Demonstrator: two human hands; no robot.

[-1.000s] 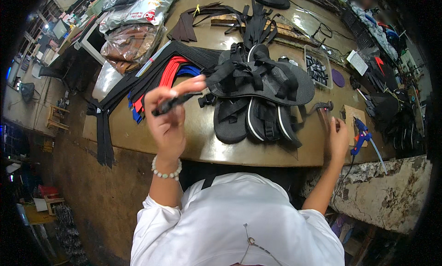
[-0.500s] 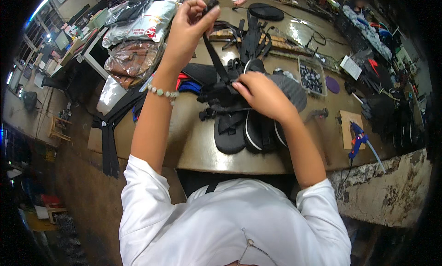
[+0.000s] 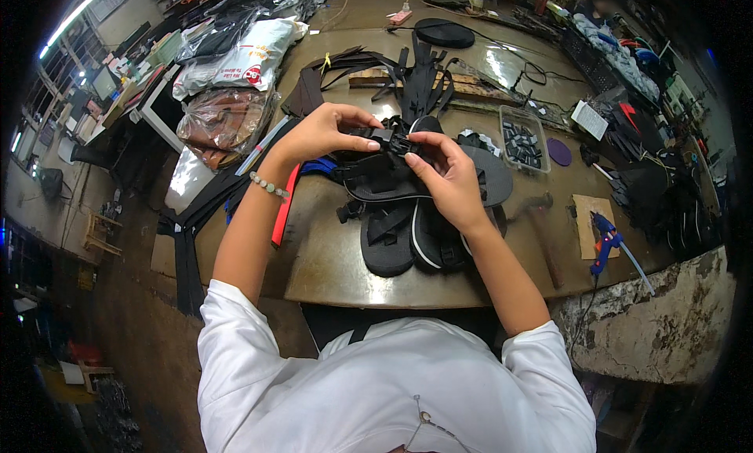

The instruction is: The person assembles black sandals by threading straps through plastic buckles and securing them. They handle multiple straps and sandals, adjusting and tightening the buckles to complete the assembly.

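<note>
My left hand (image 3: 333,131) and my right hand (image 3: 449,178) meet over a black strap sandal (image 3: 384,185) at the middle of the table. Between their fingertips is a black plastic buckle (image 3: 401,144) on a strap. The left thumb and fingers pinch it from the left, and the right thumb and forefinger grip its right side. Whether its two halves are clipped together cannot be made out. Nearer me lie more black sandals, one with a crossed strap (image 3: 390,249) and another with a white-edged sole (image 3: 430,245).
To the right are a clear box (image 3: 543,164) of buckles, a purple disc (image 3: 558,152), a hammer (image 3: 547,245) and a blue glue gun (image 3: 604,245). Black straps (image 3: 423,80) lie beyond the sandals. Bagged goods (image 3: 223,123) and long straps (image 3: 188,257) are at left.
My left hand has come down and toward the right from high up with the strap, joining my right hand at the buckle. The held sandal now lies turned across the others.
</note>
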